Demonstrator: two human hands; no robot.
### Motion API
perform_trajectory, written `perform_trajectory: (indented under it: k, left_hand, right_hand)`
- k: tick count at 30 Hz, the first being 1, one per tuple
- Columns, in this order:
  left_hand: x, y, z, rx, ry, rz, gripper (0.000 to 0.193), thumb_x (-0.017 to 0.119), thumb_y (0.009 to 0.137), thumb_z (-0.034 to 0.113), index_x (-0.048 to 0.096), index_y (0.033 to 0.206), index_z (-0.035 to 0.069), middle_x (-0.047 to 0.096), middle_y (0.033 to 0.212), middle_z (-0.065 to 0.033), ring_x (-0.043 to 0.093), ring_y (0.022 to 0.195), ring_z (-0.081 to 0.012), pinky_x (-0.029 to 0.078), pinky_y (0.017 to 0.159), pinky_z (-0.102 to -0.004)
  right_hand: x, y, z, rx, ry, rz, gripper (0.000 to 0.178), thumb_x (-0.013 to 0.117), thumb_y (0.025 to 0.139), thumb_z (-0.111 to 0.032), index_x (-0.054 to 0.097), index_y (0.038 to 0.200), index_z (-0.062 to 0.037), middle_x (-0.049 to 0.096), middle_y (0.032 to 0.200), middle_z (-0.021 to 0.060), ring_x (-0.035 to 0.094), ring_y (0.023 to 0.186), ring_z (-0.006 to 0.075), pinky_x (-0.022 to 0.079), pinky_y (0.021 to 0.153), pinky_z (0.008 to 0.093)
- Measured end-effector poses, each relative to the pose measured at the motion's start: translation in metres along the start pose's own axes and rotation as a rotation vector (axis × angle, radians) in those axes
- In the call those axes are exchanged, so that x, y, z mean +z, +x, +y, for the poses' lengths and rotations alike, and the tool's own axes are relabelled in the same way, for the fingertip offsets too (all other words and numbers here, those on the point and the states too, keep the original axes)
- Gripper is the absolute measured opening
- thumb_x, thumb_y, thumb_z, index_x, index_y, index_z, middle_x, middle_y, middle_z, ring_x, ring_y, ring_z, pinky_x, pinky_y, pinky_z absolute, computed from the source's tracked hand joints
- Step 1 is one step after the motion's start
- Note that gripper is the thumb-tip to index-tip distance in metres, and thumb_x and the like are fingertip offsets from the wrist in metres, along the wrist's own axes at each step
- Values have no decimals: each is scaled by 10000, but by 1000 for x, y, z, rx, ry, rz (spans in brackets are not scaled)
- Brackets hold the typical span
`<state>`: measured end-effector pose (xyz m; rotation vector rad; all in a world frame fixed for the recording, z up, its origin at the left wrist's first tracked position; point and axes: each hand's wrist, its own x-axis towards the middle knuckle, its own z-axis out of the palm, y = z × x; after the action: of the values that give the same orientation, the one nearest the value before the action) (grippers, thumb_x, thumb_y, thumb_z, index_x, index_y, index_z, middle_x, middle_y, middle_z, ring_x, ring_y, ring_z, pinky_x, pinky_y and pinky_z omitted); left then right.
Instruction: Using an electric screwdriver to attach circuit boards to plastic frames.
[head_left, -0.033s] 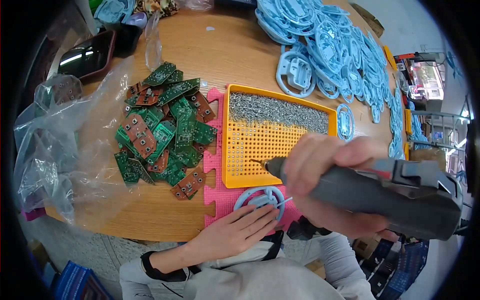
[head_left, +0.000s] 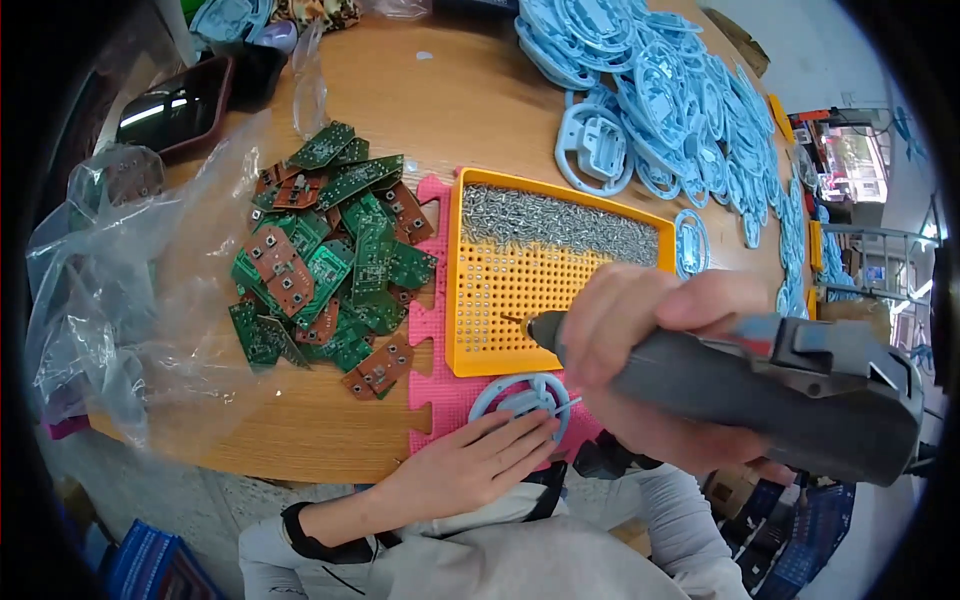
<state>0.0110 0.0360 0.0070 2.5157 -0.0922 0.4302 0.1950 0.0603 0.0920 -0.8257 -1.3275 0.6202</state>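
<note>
A right hand (head_left: 650, 335) wraps its grip firmly around a dark driver (head_left: 765, 395), its thin bit (head_left: 511, 319) pointing left over the holed floor of a yellow tray (head_left: 451, 280); whether the tip touches cannot be told from this angle. The left hand (head_left: 475, 468) lies with fingers outstretched over a pale blue ring (head_left: 520, 402) on the pink mat (head_left: 427, 330), just beside the tray's near edge; its thumb is out of sight, so whether it grips or merely steadies the piece is unclear. Work of this kind would seem to call for the bit to be lined up squarely with a single screw and lowered lightly, without knocking its neighbors, while the left hand keeps the ring flat and its fingertips clear of the bit. Loose screws (head_left: 560, 222) bank against the tray's far side. To the left on the wooden bench (head_left: 300, 435), green and brown circuit boards (head_left: 330, 270) are piled beside a clear bag (head_left: 180, 330); beyond sits a dark phone (head_left: 172, 112). More blue parts (head_left: 665, 90) heap up at far right. Past the bench, metal rails (head_left: 880, 232) stand before a bright window (head_left: 860, 160), above a pale floor (head_left: 235, 492).
</note>
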Motion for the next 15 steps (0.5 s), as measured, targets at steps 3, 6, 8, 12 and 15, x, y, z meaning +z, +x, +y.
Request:
perform_trajectory:
  k: [3, 6, 8, 12, 15]
  left_hand:
    - [0, -2, -2, 8, -8, 11, 473, 492, 825, 150, 523, 1280, 23, 468, 1393, -97, 401, 1317, -220, 337, 1077, -357]
    - [1, 0, -3, 23, -2, 26, 465, 493, 824, 155, 535, 1268, 23, 475, 1386, -100, 409, 1310, -219, 344, 1073, -354]
    - [1, 1, -3, 37, 0, 38, 460, 494, 824, 157, 542, 1261, 24, 477, 1384, -100, 413, 1306, -218, 347, 1071, -352]
    - [3, -2, -3, 23, -1, 48, 457, 495, 825, 160, 545, 1259, 26, 479, 1382, -98, 420, 1298, -214, 347, 1071, -349]
    - [3, -1, -3, 21, 5, 51, 459, 497, 825, 163, 543, 1261, 26, 479, 1382, -96, 423, 1295, -213, 347, 1071, -348]
  right_hand:
    - [1, 0, 12, 5, 24, -79, 684, 519, 834, -669, 401, 1089, -45, 557, 645, 77, 519, 479, 188, 418, 477, 291]
    - [2, -3, 16, 22, 26, -69, 683, 511, 836, -672, 400, 1086, -47, 556, 641, 75, 515, 475, 187, 415, 476, 284]
    - [4, -3, 16, 20, 11, -65, 682, 504, 838, -675, 399, 1086, -48, 555, 640, 74, 513, 473, 185, 414, 477, 281]
    - [5, -7, 23, 14, 15, -65, 685, 488, 841, -683, 395, 1076, -47, 551, 637, 74, 508, 472, 182, 414, 480, 282]
    - [7, -5, 21, 26, -7, -55, 688, 487, 838, -688, 393, 1067, -46, 545, 633, 73, 509, 472, 178, 414, 480, 285]
